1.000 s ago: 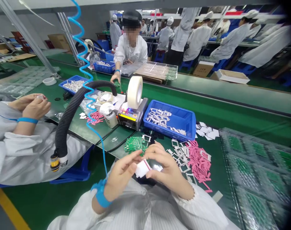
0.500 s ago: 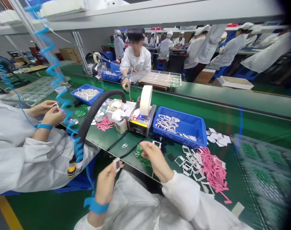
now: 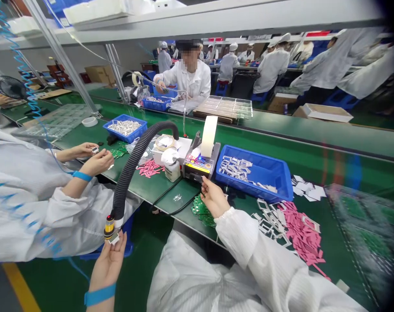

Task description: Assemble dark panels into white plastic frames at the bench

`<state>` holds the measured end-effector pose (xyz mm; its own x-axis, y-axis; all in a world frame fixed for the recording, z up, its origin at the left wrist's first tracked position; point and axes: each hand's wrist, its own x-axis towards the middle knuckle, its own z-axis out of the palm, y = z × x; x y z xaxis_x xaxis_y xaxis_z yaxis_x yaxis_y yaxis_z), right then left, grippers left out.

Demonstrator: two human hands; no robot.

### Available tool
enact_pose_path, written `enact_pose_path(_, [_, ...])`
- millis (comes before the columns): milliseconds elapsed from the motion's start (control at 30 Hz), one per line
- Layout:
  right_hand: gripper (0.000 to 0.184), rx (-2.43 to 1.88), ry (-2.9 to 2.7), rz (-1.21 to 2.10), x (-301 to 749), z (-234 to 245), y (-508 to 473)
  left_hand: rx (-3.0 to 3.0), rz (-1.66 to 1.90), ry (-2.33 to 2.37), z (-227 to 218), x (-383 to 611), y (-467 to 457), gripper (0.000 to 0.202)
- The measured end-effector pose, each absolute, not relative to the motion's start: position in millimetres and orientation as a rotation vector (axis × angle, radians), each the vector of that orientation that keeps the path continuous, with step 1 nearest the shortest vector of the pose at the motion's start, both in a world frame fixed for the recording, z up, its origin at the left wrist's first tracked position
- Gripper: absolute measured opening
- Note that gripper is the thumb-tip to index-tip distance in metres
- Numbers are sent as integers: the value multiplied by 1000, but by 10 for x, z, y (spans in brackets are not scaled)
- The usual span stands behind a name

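A long green conveyor bench [image 3: 145,186] runs past, carrying a blue plastic tray [image 3: 265,171] of pale frames and a heap of pink strips [image 3: 302,234]. The right hand [image 3: 213,199] hangs open over glossy green circuit boards [image 3: 201,211], empty. The left hand [image 3: 108,266] pinches a small pale square frame [image 3: 113,238] upright, just below the yellow-banded end of a ribbed black hose [image 3: 132,173].

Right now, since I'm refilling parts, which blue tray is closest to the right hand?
The blue tray just right of the tape dispenser, beside the right hand. The trays left and across the bench sit farther off.
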<state>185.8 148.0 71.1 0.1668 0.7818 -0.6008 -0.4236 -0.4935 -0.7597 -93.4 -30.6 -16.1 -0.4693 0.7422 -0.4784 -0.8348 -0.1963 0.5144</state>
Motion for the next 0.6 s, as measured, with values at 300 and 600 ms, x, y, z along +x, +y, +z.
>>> enact_pose_path(300, [25, -1186, -402, 1585, 1941, 879, 984, -120, 1363, 831, 184, 259, -154, 33])
enact_pose_path(600, [21, -1306, -307, 1592, 1884, 727, 1403, -169, 1290, 752, 440, 856, 83, 36])
